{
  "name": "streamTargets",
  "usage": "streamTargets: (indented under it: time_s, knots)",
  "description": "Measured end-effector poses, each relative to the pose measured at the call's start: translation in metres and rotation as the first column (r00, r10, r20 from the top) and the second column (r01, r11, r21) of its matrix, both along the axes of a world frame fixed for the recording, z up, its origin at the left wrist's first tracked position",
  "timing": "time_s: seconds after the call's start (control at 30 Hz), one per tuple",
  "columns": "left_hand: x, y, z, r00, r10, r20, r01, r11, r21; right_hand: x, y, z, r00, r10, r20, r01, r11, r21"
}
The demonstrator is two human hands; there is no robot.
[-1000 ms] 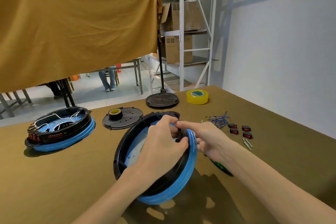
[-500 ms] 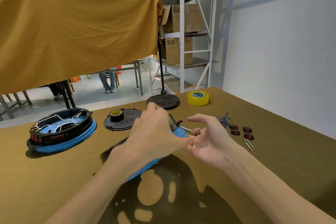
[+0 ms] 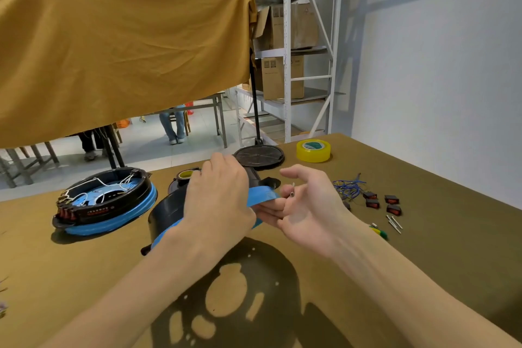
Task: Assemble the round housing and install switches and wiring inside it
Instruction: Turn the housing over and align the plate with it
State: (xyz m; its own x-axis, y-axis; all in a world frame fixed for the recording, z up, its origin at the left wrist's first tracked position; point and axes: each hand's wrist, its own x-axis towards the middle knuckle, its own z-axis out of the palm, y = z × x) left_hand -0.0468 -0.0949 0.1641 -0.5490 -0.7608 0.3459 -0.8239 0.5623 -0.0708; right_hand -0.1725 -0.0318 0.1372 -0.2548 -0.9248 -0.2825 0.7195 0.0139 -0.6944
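Gripping the round housing (image 3: 169, 212) from above, the left hand (image 3: 217, 200) holds it tilted above the table (image 3: 423, 248), blue rim toward the right hand (image 3: 308, 206). The right hand pinches a small metal pin (image 3: 292, 191), its lower fingers touching the rim. A wired housing (image 3: 104, 203) rests left; red switches (image 3: 381, 202), blue wires (image 3: 348, 186) and tape roll (image 3: 313, 150) lie right.

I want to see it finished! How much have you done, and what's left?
One wired housing already sits finished-looking on the left. The left hand grips the second housing tilted up, and the right hand pinches a small metal piece. Still waiting: red switches and blue wires on the table.
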Motion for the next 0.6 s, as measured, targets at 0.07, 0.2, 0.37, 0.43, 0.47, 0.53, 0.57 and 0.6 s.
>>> streamTargets:
  time_s: [0.07,0.2,0.37,0.43,0.47,0.53,0.57,0.6]
  knots:
    - [0.006,-0.008,0.006,0.995,-0.046,-0.085,0.048,0.999,0.019,0.001,-0.004,0.004,0.995,0.006,-0.105,-0.008,1.000,-0.011]
    - [0.015,-0.031,0.018,0.925,-0.045,-0.376,0.135,0.967,0.217,0.000,-0.007,0.016,0.900,-0.058,-0.432,0.046,0.998,-0.038]
    - [0.021,-0.071,0.023,0.763,0.163,-0.625,0.332,0.731,0.596,-0.009,0.003,0.018,0.610,-0.166,-0.775,0.096,0.986,-0.136]
    - [0.022,-0.076,0.015,0.722,0.285,-0.630,0.382,0.596,0.707,-0.012,0.013,0.009,0.399,-0.152,-0.904,-0.030,0.983,-0.178]
    - [0.022,-0.077,0.009,0.721,0.325,-0.612,0.401,0.524,0.751,-0.014,0.016,0.004,0.274,-0.132,-0.953,-0.075,0.985,-0.158]
    - [0.019,-0.077,-0.008,0.728,0.384,-0.569,0.424,0.400,0.813,-0.018,0.018,-0.008,0.065,-0.054,-0.996,-0.102,0.993,-0.060]
    - [0.018,-0.077,-0.018,0.733,0.405,-0.547,0.423,0.359,0.832,-0.020,0.016,-0.014,0.012,-0.015,-1.000,-0.108,0.994,-0.017]
    - [0.017,-0.076,-0.027,0.737,0.423,-0.527,0.418,0.327,0.847,-0.022,0.014,-0.019,-0.022,0.019,-1.000,-0.110,0.994,0.022]
